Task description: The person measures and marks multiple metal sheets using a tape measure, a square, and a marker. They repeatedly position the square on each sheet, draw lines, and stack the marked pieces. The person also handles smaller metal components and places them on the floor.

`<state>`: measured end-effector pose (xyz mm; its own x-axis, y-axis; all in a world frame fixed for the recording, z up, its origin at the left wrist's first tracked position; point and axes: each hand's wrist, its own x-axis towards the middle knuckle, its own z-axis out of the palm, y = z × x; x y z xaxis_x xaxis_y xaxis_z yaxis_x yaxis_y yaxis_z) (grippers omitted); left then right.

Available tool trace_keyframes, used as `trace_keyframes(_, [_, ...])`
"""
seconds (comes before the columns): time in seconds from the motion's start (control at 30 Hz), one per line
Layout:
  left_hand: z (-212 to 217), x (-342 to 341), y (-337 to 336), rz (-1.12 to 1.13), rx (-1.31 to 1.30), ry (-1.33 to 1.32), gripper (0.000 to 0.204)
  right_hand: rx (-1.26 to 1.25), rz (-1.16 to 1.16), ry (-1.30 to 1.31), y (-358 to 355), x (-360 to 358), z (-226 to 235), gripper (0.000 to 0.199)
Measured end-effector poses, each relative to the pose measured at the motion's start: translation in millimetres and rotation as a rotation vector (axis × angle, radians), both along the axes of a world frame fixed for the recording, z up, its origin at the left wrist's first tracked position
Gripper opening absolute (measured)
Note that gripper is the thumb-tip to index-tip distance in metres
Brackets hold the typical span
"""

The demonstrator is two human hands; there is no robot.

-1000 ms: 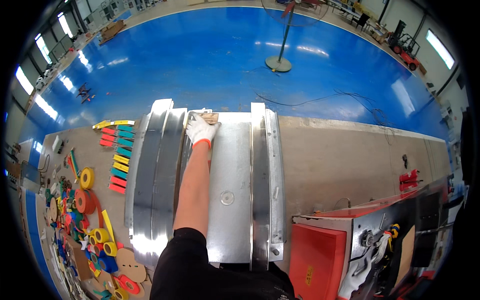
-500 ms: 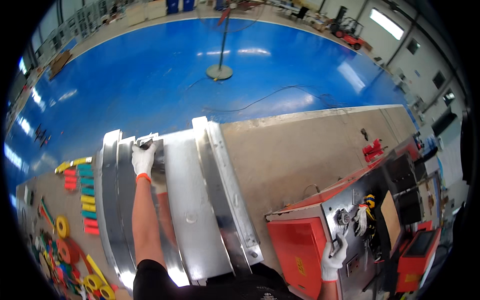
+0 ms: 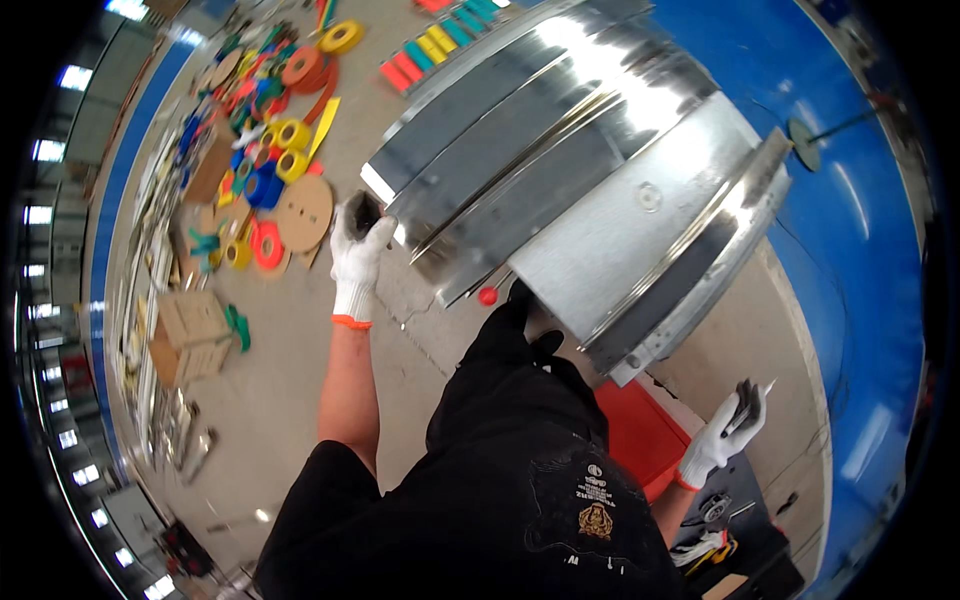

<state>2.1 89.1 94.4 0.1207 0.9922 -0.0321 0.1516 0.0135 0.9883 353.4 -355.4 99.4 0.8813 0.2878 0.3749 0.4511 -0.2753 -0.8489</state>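
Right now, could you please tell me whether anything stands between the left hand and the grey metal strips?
Nothing visible does: the gloved left hand is beside the near ends of the grey metal strips, though I cannot tell whether they touch. The round cardboard disc lies left of the hand, outside that gap.

cardboard disc point(image 3: 303, 222) beside red tape roll point(image 3: 258, 235) | open cardboard box point(image 3: 196, 318) | green strip point(image 3: 238, 326) | round base point(image 3: 803, 146) on blue floor point(image 3: 868, 240)

We count two gloved hands point(image 3: 357, 255), two short yellow blocks point(image 3: 441, 38), one red ball point(image 3: 488, 296) and one red cabinet point(image 3: 638, 428).
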Motion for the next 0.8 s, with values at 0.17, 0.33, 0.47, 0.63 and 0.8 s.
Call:
trace_keyframes(0.17, [-20.3,-61.9,-68.5,0.145,0.213,0.647,0.090,0.043,0.254,-0.016,68.3,5.1,5.5,0.044])
trace_keyframes(0.33, [-16.4,-17.1,-84.1,-0.224,0.491,0.857,0.088,0.056,0.519,-0.037,151.9,-41.1,32.0,0.041])
trace_keyframes(0.47, [-28.4,17.5,-74.3,-0.316,0.548,0.840,0.095,0.020,0.635,0.027,202.9,-91.1,39.2,0.042])
trace_keyframes(0.63, [-48.4,17.0,-56.6,-0.454,0.482,0.861,0.104,-0.134,0.766,-0.068,267.7,-136.5,28.4,0.042])
trace_keyframes(0.8, [-45.0,-22.2,-62.2,-0.389,0.533,0.723,0.114,-0.304,0.946,0.023,317.5,-145.5,-2.1,0.033])
